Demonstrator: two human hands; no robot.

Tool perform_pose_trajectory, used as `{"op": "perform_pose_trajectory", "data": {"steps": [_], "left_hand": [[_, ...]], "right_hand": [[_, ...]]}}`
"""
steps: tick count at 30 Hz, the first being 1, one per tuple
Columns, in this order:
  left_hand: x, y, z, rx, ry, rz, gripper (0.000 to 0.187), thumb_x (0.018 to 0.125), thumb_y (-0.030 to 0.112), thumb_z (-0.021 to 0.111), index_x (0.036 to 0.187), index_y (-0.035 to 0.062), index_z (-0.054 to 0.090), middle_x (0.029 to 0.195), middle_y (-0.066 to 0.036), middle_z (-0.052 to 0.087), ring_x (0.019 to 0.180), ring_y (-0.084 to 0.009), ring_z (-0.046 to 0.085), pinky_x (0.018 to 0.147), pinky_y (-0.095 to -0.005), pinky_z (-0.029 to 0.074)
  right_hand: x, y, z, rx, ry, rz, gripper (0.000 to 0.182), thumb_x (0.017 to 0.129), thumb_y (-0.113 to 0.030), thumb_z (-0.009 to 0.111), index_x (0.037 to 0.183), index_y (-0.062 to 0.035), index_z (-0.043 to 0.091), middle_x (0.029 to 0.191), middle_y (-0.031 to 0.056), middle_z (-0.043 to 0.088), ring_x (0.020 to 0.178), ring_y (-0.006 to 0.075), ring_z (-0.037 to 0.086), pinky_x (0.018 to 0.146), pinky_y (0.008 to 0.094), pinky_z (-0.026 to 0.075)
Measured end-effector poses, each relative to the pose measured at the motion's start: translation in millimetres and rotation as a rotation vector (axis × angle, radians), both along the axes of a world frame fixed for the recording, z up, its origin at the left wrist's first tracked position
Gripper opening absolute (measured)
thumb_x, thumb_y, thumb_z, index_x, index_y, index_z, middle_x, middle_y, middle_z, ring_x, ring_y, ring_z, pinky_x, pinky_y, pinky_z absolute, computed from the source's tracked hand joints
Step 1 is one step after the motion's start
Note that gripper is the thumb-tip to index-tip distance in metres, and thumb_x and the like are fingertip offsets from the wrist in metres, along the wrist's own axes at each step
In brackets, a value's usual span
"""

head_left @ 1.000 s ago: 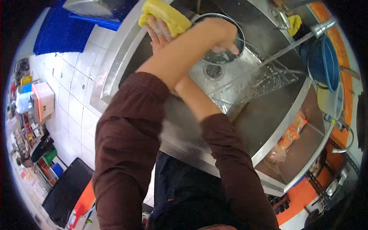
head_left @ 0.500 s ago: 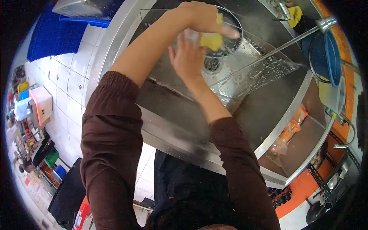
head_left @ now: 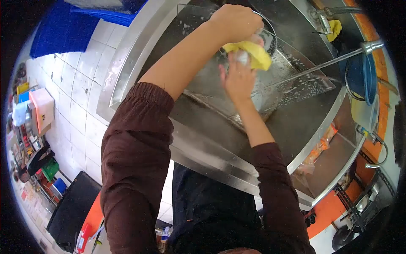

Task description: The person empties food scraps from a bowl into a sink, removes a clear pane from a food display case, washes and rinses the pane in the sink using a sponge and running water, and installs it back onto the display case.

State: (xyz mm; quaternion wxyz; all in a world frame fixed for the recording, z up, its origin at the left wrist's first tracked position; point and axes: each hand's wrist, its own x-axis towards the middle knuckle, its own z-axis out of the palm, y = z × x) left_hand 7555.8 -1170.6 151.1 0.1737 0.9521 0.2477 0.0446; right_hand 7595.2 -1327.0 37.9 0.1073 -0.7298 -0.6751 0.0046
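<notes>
My left hand (head_left: 239,21) is bent over the sink and closed on a yellow cloth (head_left: 258,55); its fingertips curl out of sight. Just below, my right hand (head_left: 240,82) reaches up to the cloth, thumb apart and fingers stretched out. White foam lies at its fingertips, partly hiding them. Under both hands a clear sheet (head_left: 292,86), wet and dotted with suds, leans in the steel sink (head_left: 186,114). A round dark rim (head_left: 270,26) shows behind my left hand.
A thin metal spout (head_left: 321,63) crosses above the sink from the right. Another yellow cloth (head_left: 334,29) hangs by the tap (head_left: 325,23). A blue tub (head_left: 370,72) stands at the right edge. Orange packets (head_left: 319,148) lie in the side compartment.
The yellow cloth now shows larger and spread out below my left hand, which has curled from outstretched fingers. My right hand now meets the cloth's lower edge. The whole view has shifted slightly.
</notes>
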Motion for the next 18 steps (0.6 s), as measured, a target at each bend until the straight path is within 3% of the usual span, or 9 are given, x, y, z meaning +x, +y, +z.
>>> {"op": "perform_pose_trajectory", "data": {"steps": [1, 2, 3, 5, 12, 14, 17, 18], "left_hand": [[2, 0, 2, -0.03, 0.017, -0.005, 0.033, 0.063, 0.043, 0.066, 0.078, 0.0138, 0.062, 0.074, -0.007, 0.062, 0.077, -0.0259, 0.061, 0.064, -0.0372, 0.048], [3, 0, 3, -0.022, 0.012, -0.008, 0.033, 0.063, 0.043, 0.066, 0.078, 0.0138, 0.062, 0.074, -0.007, 0.062, 0.077, -0.0259, 0.061, 0.064, -0.0372, 0.048], [2, 0, 4, -0.012, 0.031, -0.021, 0.032, 0.063, 0.042, 0.066, 0.078, 0.014, 0.062, 0.074, -0.007, 0.062, 0.078, -0.0258, 0.06, 0.064, -0.0371, 0.048], [0, -1, 8, -0.004, 0.046, -0.038, 0.031, 0.063, 0.041, 0.066, 0.077, 0.0141, 0.061, 0.075, -0.007, 0.061, 0.078, -0.0257, 0.06, 0.064, -0.037, 0.048], [-1, -2, 4, 0.074, 0.054, -0.057, 0.031, 0.061, 0.038, 0.069, 0.077, 0.0135, 0.059, 0.078, -0.006, 0.061, 0.078, -0.0251, 0.06, 0.064, -0.0368, 0.048], [-1, 0, 0, 0.064, 0.029, -0.065, 0.031, 0.062, 0.039, 0.068, 0.077, 0.0136, 0.059, 0.077, -0.006, 0.061, 0.077, -0.0251, 0.06, 0.064, -0.0367, 0.048], [-2, -4, -1, 0.038, -0.005, -0.043, 0.031, 0.063, 0.04, 0.067, 0.077, 0.0139, 0.06, 0.077, -0.006, 0.061, 0.078, -0.0257, 0.06, 0.064, -0.037, 0.048], [-1, -2, 1, -0.002, 0.019, -0.045, 0.031, 0.063, 0.041, 0.066, 0.076, 0.0137, 0.059, 0.076, -0.007, 0.061, 0.078, -0.0262, 0.059, 0.064, -0.0373, 0.047]], "right_hand": [[-1, -1, 0, -0.01, -0.024, -0.055, 0.04, 0.075, -0.027, 0.055, 0.109, -0.0068, 0.051, 0.094, 0.0068, 0.058, 0.095, 0.0252, 0.052, 0.072, 0.0447, 0.039], [-1, -14, -21, 0.099, 0.021, 0.111, 0.039, 0.076, -0.026, 0.054, 0.11, -0.0074, 0.051, 0.093, 0.0083, 0.058, 0.095, 0.0243, 0.053, 0.073, 0.0455, 0.039], [4, -25, -39, 0.106, 0.014, 0.109, 0.039, 0.076, -0.026, 0.054, 0.11, -0.0074, 0.051, 0.093, 0.0083, 0.058, 0.095, 0.0243, 0.053, 0.073, 0.0455, 0.039], [16, -43, -60, -0.046, -0.104, 0.473, 0.035, 0.077, -0.021, 0.053, 0.109, -0.0082, 0.052, 0.097, 0.0107, 0.057, 0.094, 0.0253, 0.053, 0.075, 0.0438, 0.04], [15, 2, 11, 0.193, 0.23, 0.291, 0.029, 0.073, -0.008, 0.056, 0.101, -0.0134, 0.057, 0.085, 0.0097, 0.055, 0.082, 0.0267, 0.053, 0.072, 0.0461, 0.041], [14, 13, 20, 0.537, 0.259, 0.068, 0.023, 0.069, -0.008, 0.057, 0.092, -0.0114, 0.06, 0.083, 0.0093, 0.054, 0.069, 0.0249, 0.053, 0.062, 0.0389, 0.044], [27, 11, 22, 0.503, 0.194, -0.084, 0.023, 0.067, -0.007, 0.06, 0.089, -0.0114, 0.06, 0.083, 0.0096, 0.054, 0.064, 0.0253, 0.053, 0.053, 0.0363, 0.044], [26, -3, 4, 0.381, 0.11, -0.016, 0.022, 0.067, -0.006, 0.059, 0.088, -0.0105, 0.06, 0.081, 0.009, 0.054, 0.063, 0.0253, 0.053, 0.051, 0.0344, 0.044]]}}
